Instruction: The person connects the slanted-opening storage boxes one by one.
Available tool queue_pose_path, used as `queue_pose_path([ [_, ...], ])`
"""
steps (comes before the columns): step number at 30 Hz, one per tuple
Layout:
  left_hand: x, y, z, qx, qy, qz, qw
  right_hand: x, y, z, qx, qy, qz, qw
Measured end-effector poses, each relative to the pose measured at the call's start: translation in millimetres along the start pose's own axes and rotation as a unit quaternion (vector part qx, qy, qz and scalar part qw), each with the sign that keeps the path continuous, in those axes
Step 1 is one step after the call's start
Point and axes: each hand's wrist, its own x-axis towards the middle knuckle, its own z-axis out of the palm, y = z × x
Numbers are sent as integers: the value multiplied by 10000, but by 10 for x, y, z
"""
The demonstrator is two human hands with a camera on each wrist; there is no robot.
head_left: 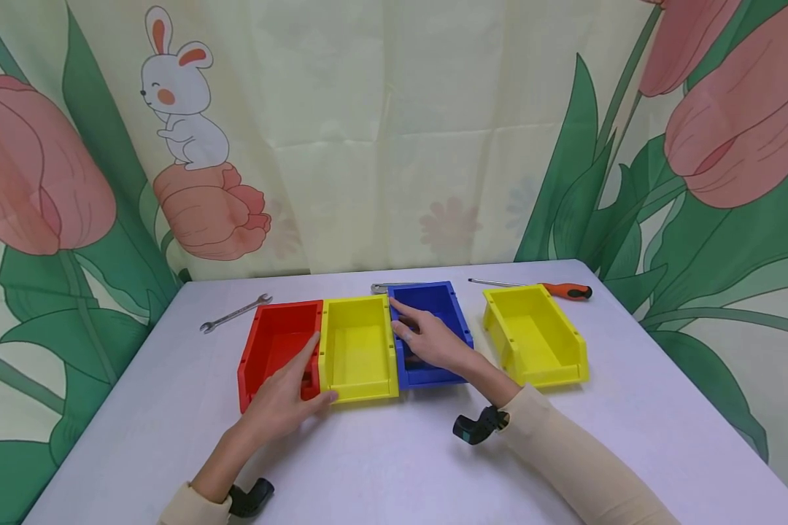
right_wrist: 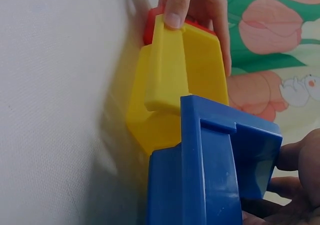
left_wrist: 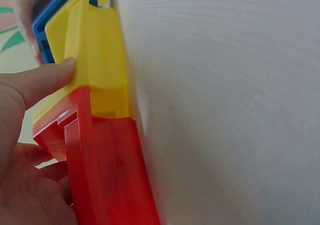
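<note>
A red bin [head_left: 276, 343], a yellow bin [head_left: 357, 350] and a blue bin [head_left: 433, 299] stand side by side on the table. My left hand [head_left: 279, 405] grips the walls where red and yellow meet. Its thumb lies on the yellow bin's front rim [left_wrist: 77, 40], and its other fingers reach into the red bin. At the blue bin my right hand [head_left: 436, 343] holds the left wall, index finger and thumb at the rim. The rest of its fingers dip inside, partly hidden by the blue front [right_wrist: 215, 175].
A second yellow bin [head_left: 532, 335] stands apart at the right. Behind it lies an orange-handled screwdriver [head_left: 568, 291]. One wrench [head_left: 236, 313] lies behind the red bin at the left; another metal tool [head_left: 381, 288] is partly hidden behind the blue bin. A printed curtain [head_left: 400, 146] hangs at the back.
</note>
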Motion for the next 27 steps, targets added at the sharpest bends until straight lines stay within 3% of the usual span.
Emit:
queue_pose_path([
  [27,2,3,-5,-18,-56,-56,10000,39,130,99,-373,127,-13,9992],
])
